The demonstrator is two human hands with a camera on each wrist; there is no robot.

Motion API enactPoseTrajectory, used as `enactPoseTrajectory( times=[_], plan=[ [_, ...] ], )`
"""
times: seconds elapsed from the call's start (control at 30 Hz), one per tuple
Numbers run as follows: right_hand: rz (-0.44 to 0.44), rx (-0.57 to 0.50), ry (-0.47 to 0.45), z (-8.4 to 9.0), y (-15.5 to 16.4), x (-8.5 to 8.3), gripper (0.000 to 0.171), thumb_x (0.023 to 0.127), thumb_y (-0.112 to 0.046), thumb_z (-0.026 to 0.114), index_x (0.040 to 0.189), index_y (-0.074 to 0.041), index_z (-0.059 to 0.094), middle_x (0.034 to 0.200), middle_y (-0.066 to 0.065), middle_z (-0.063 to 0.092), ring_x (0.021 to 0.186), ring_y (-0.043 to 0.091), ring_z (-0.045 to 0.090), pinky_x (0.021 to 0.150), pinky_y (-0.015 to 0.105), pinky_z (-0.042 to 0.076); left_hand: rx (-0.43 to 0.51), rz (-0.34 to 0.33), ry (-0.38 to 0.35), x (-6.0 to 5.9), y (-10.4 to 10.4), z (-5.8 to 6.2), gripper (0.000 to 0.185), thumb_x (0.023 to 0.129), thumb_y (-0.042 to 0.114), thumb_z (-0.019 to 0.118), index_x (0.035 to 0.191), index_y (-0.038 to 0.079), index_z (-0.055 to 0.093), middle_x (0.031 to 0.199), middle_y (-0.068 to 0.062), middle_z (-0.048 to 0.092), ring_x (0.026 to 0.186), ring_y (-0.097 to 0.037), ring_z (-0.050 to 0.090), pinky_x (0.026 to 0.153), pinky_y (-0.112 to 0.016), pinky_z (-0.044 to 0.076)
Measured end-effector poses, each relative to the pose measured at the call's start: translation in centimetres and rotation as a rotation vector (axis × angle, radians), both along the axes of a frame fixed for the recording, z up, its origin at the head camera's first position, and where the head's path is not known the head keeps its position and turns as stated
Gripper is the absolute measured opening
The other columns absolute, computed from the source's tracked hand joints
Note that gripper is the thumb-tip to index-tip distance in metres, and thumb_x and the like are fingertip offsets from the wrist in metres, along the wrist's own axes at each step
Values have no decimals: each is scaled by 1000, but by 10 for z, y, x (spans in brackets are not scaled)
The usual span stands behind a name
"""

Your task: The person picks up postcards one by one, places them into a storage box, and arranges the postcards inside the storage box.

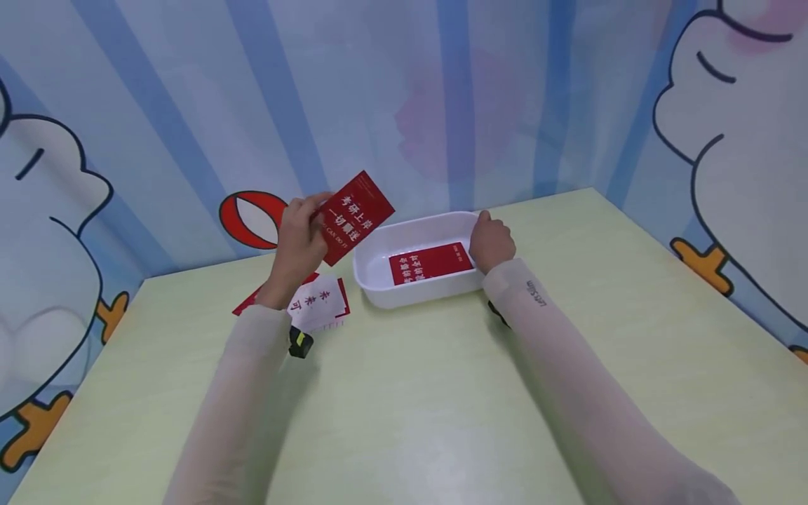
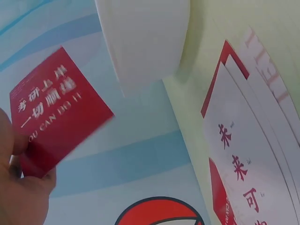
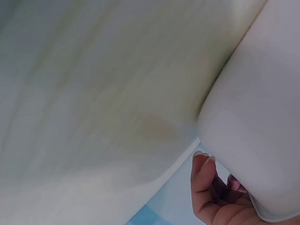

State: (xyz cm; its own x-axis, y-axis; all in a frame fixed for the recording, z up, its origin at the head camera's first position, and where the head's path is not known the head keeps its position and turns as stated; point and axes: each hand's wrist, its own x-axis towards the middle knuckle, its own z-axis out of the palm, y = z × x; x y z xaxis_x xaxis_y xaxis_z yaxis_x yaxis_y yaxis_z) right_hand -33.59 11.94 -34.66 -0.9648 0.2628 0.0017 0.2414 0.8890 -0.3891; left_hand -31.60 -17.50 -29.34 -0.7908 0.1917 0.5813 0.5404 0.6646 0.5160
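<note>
My left hand (image 1: 301, 235) holds a red card (image 1: 352, 216) with white lettering up in the air, left of a white plastic tub (image 1: 379, 277); the left wrist view shows the same red card (image 2: 54, 112) pinched at its lower corner by my fingers (image 2: 18, 197). Another red card (image 1: 431, 263) lies flat inside the tub. My right hand (image 1: 491, 242) grips the tub's right rim, fingers curled over the edge; the right wrist view shows the fingers (image 3: 206, 187) against the tub wall (image 3: 253, 122). A small pile of red and white cards (image 1: 318, 303) lies on the table below my left hand.
The pale green table (image 1: 429, 407) sits in a corner of blue striped walls with cartoon figures. A small black and yellow object (image 1: 300, 342) shows under my left wrist. The pile of cards (image 2: 248, 154) reaches close to the tub's left end.
</note>
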Motion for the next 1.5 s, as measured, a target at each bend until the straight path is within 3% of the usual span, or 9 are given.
enactPoseTrajectory(
  times=[0.13, 0.27, 0.47, 0.73, 1.0, 1.5],
  plan=[
    [-6, 14, 10, 0, 1, 0, 44, 102, -13, 50, 140, 5, 37, 125, 25, 58, 119, 36, 61, 97, 47, 55, 23, 13, -62, -2, 8, -3, 39, 102, 6, 49, 141, 6, 50, 131, -19, 52, 123, -31, 53, 99, -52, 53],
    [-13, 18, -3, 0, 3, -1, 45, 102, -13, 49, 141, 5, 36, 127, 25, 57, 120, 35, 60, 98, 47, 54, 42, -15, -103, -6, 16, -6, 39, 103, 8, 48, 142, 7, 51, 131, -19, 51, 122, -31, 53, 97, -51, 54],
    [-16, 17, -15, -1, 6, -5, 49, 101, -13, 52, 144, 4, 34, 128, 25, 56, 120, 35, 60, 99, 47, 53, 66, -77, -103, -10, 27, -10, 38, 104, 9, 47, 142, 10, 52, 125, -19, 50, 119, -30, 52, 96, -49, 56],
    [-17, 35, -13, -5, 5, -7, 46, 103, -15, 47, 143, 5, 35, 126, 25, 57, 119, 35, 61, 97, 46, 55, 84, -98, -84, -18, 42, -18, 34, 103, 10, 50, 135, 16, 59, 118, -17, 51, 116, -28, 49, 96, -46, 56],
    [-33, 37, 6, -2, 5, -4, 47, 101, -14, 51, 142, 3, 37, 126, 23, 58, 119, 33, 61, 98, 45, 55, 155, -73, -179, -27, 59, -27, 30, 105, 17, 48, 133, 11, 58, 117, -18, 50, 114, -31, 52, 93, -48, 56],
    [-32, 42, 6, 2, 5, -1, 43, 102, -14, 50, 139, 3, 39, 125, 23, 58, 118, 32, 61, 96, 45, 55, 25, -84, -280, -34, 79, -49, 30, 105, 16, 46, 134, 13, 54, 118, -18, 51, 111, -30, 53, 95, -45, 56]
  ],
)
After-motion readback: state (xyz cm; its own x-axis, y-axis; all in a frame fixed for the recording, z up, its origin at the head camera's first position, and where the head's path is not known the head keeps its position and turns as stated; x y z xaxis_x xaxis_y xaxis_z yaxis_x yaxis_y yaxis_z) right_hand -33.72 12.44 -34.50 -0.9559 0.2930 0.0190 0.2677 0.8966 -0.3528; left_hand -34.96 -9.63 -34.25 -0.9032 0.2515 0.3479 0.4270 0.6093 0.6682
